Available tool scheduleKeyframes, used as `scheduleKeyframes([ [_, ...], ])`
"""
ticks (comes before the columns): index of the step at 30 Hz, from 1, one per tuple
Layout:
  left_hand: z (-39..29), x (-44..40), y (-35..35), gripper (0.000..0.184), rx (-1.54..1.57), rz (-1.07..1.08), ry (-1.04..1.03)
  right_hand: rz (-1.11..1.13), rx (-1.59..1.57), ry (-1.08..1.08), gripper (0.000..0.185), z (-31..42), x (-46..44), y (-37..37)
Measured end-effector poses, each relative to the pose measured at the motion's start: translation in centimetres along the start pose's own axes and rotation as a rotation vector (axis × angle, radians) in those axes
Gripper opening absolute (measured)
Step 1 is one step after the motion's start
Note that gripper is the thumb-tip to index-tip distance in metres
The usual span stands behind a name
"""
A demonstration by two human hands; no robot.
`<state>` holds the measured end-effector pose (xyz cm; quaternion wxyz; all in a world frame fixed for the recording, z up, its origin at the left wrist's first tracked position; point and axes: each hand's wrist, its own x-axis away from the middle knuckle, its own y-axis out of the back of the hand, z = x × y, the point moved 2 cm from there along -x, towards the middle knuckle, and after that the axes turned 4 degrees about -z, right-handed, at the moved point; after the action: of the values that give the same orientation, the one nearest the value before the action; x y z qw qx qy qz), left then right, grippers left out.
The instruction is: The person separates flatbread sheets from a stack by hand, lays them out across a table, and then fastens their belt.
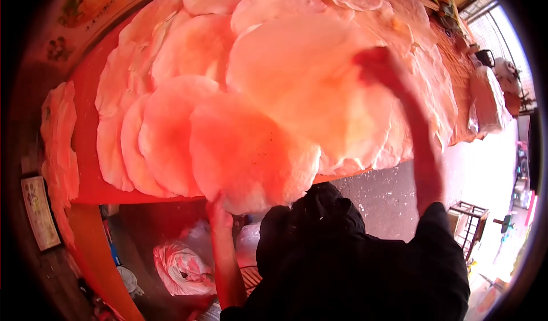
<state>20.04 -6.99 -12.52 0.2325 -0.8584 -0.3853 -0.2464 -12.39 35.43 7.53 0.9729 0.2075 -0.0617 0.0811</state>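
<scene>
Flat rounds, left fingers touching; lettering blurred

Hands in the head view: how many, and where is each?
2. The left hand is at the near edge of the front sheet; the right hand, blurred, is over the right part of the large sheet. No others show.
</scene>
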Motion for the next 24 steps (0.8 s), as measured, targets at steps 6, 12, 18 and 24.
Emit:
scheduleKeyframes([
  [6,1.7,-2.1,2.4,0.018,-0.097,-0.042,0.002,-0.199,0.477,0.205,0.018,9.3,-5.7,10.0],
  [12,0.6,-0.6,1.5,0.018,-0.069,-0.045,-0.023,-0.380,0.747,0.619,0.020,17.6,-13.0,10.4],
  [18,-0.7,2.9,0.7,0.015,-0.079,-0.288,0.000,-0.644,1.024,0.956,0.025,18.5,-24.2,6.5],
  [24,-4.4,6.6,-0.1,0.023,-0.182,-0.412,-0.154,-0.006,1.156,0.732,0.052,0.7,-27.4,-5.1],
])
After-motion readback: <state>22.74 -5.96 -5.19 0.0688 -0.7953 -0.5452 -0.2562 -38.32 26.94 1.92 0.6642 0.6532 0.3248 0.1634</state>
